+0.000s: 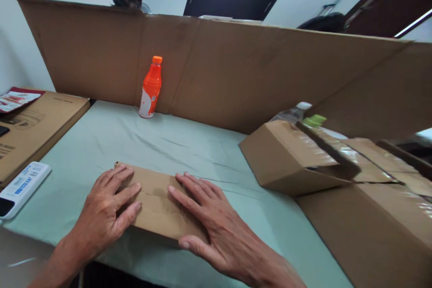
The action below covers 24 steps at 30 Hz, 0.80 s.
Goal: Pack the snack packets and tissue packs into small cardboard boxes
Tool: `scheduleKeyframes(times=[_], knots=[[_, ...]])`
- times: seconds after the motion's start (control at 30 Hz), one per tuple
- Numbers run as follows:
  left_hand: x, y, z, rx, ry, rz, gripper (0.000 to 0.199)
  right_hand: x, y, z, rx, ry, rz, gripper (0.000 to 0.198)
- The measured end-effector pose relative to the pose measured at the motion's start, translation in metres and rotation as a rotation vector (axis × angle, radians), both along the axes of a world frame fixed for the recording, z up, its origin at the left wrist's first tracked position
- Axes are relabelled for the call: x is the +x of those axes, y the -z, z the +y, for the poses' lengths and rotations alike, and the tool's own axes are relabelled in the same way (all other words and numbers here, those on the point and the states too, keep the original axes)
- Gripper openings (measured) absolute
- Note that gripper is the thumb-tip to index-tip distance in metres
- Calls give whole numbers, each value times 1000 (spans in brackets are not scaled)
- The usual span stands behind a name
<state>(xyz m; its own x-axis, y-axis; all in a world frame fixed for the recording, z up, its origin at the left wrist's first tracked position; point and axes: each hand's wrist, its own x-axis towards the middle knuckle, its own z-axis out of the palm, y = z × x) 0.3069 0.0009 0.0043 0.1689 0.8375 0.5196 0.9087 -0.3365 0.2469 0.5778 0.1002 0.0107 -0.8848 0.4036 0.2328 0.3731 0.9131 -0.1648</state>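
Here, flat cardboard (155, 200) between 2 hands (104, 204) (216, 218)

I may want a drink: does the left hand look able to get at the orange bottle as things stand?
Probably yes: the left hand touches the small cardboard box, with just green cloth between that box and the orange bottle.

The head view looks forward and down across the table (216, 153); left hand (106, 200) and right hand (212, 218) appear close. A cardboard panel (243, 67) stands farther off.
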Motion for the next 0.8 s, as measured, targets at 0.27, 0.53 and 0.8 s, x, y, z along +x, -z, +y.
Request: scheduleKeyframes(times=[0.27,0.53,0.8], knots=[[-9,5,2,40,30,-78,27,-8,-9,4,-114,-42,-55,80],[-4,2,14,73,45,-106,19,1,-9,6,-159,-9,19,68],[54,-1,42,15,172,-152,13,68,1,-10,-98,139,101,65]])
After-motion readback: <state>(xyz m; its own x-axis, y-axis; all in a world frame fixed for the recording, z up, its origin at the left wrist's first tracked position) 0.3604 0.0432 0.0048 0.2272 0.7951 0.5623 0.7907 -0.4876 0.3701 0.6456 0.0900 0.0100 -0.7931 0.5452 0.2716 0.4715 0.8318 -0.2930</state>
